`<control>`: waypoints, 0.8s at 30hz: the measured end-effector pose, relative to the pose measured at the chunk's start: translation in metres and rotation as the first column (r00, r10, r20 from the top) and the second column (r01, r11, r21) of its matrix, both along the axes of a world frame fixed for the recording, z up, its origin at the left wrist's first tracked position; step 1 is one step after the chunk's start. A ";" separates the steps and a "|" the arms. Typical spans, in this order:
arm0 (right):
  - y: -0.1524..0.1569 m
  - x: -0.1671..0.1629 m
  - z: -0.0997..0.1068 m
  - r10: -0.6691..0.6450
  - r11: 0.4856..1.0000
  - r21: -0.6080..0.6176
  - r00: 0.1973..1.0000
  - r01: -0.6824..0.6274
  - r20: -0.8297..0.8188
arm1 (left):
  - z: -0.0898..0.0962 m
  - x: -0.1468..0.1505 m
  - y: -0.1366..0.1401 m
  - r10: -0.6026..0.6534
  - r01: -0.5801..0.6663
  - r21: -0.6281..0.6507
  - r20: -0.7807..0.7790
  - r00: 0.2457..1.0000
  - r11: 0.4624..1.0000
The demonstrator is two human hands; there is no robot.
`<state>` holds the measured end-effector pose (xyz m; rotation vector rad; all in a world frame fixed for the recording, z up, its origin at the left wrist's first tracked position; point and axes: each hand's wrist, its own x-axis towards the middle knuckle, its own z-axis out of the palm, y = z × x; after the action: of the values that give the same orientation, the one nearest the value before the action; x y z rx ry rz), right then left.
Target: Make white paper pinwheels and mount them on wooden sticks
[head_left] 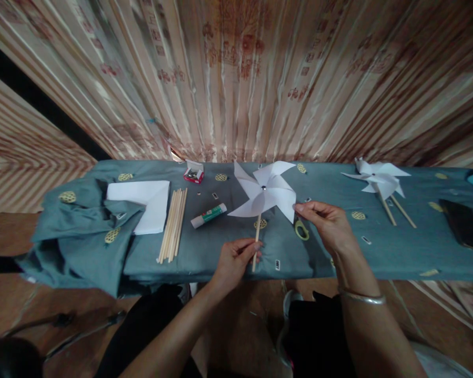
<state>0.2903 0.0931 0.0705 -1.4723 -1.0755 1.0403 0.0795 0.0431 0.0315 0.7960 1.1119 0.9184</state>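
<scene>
A white paper pinwheel (pixel 274 190) with a shiny round pin at its centre is held up over the cloth. My left hand (pixel 236 257) is closed around its wooden stick (pixel 257 231), near the lower end. With thumb and fingertips, my right hand (pixel 325 223) pinches the tip of the blade on the right. Just below that blade lies a yellow-green loop (pixel 301 231), like a scissors handle; the rest of it is hidden. A glue stick (pixel 208 215) rests to the left of the pinwheel.
Wooden sticks (pixel 172 226) and folded white paper (pixel 155 194) lie left on the cloth-covered table (pixel 220 252). A small open red-and-white box (pixel 193 173) sits at the back. Further right are more white pinwheels (pixel 380 177) and a dark phone (pixel 465 223). A patterned curtain (pixel 252 79) hangs behind.
</scene>
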 end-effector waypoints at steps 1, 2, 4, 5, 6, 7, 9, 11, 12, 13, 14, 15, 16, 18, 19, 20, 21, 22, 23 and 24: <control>-0.001 -0.002 0.001 0.011 1.000 -0.016 1.000 -0.011 -0.014 | 0.000 0.000 0.000 0.003 -0.003 0.002 0.002 1.000 1.000; -0.001 -0.003 0.002 0.024 0.999 -0.031 0.999 -0.024 -0.025 | 0.000 0.000 0.000 0.004 -0.004 0.002 0.003 1.000 1.000; -0.002 -0.006 0.003 0.052 0.997 -0.057 0.997 -0.055 -0.048 | 0.000 0.000 0.001 0.004 -0.004 0.001 0.003 1.000 1.000; -0.003 -0.008 0.004 0.066 0.995 -0.067 0.996 -0.070 -0.060 | 0.001 0.000 0.001 0.001 -0.001 0.002 0.001 1.000 1.000; -0.003 -0.010 0.004 0.082 0.993 -0.074 0.994 -0.087 -0.070 | 0.001 0.000 0.000 -0.003 0.003 0.005 -0.001 1.000 1.000; -0.004 -0.011 0.004 0.095 0.992 -0.079 0.992 -0.102 -0.079 | 0.000 0.000 0.000 -0.006 0.006 0.009 -0.002 1.000 1.000; -0.004 -0.015 0.003 0.118 0.988 -0.089 0.988 -0.127 -0.095 | 0.000 0.000 0.000 -0.007 0.007 0.012 -0.002 1.000 1.000; -0.005 -0.018 0.002 0.140 0.983 -0.100 0.984 -0.151 -0.109 | -0.002 0.000 0.000 -0.006 0.006 0.013 -0.005 1.000 1.000; -0.006 -0.020 0.001 0.150 0.981 -0.105 0.982 -0.163 -0.118 | -0.002 0.000 0.000 -0.007 0.007 0.013 -0.007 1.000 1.000; -0.006 -0.022 0.001 0.161 0.979 -0.107 0.979 -0.175 -0.127 | -0.003 0.000 0.000 -0.008 0.008 0.015 -0.010 1.000 1.000; -0.007 -0.024 0.001 0.173 0.976 -0.107 0.976 -0.188 -0.135 | -0.003 0.001 -0.001 -0.010 0.011 0.017 -0.012 1.000 1.000; -0.008 -0.026 0.000 0.184 0.974 -0.106 0.972 -0.200 -0.143 | -0.003 0.001 -0.001 -0.012 0.012 0.019 -0.014 1.000 1.000; -0.008 -0.027 0.000 0.194 0.972 -0.103 0.970 -0.210 -0.148 | -0.002 0.000 -0.001 -0.014 0.015 0.018 -0.014 1.000 1.000; -0.010 -0.030 -0.001 0.214 0.968 -0.098 0.966 -0.230 -0.147 | -0.001 0.000 -0.001 -0.019 0.019 0.020 -0.011 1.000 1.000; -0.010 -0.031 -0.001 0.226 0.966 -0.098 0.964 -0.241 -0.143 | -0.001 0.000 -0.001 -0.022 0.022 0.023 -0.009 1.000 0.999; -0.011 -0.033 -0.002 0.237 0.963 -0.100 0.962 -0.252 -0.138 | 0.000 -0.001 -0.001 -0.026 0.026 0.026 -0.010 1.000 0.999; -0.011 -0.034 -0.002 0.246 0.960 -0.101 0.960 -0.261 -0.134 | 0.000 -0.001 -0.001 -0.030 0.030 0.028 -0.011 0.999 0.999; -0.012 -0.036 -0.003 0.255 0.958 -0.102 0.958 -0.269 -0.132 | 0.000 -0.001 -0.001 -0.035 0.035 0.029 -0.014 0.999 0.999; -0.012 -0.038 -0.003 0.263 0.955 -0.103 0.956 -0.277 -0.132 | 0.000 -0.001 -0.001 -0.038 0.039 0.029 -0.018 0.999 0.999; -0.012 -0.040 -0.004 0.270 0.953 -0.105 0.953 -0.285 -0.135 | -0.001 -0.001 -0.002 -0.042 0.043 0.027 -0.019 0.999 0.999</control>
<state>0.2504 0.0806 0.0670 -1.3600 -1.1723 1.3983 0.0782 0.0415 0.0309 0.8490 1.0967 0.8939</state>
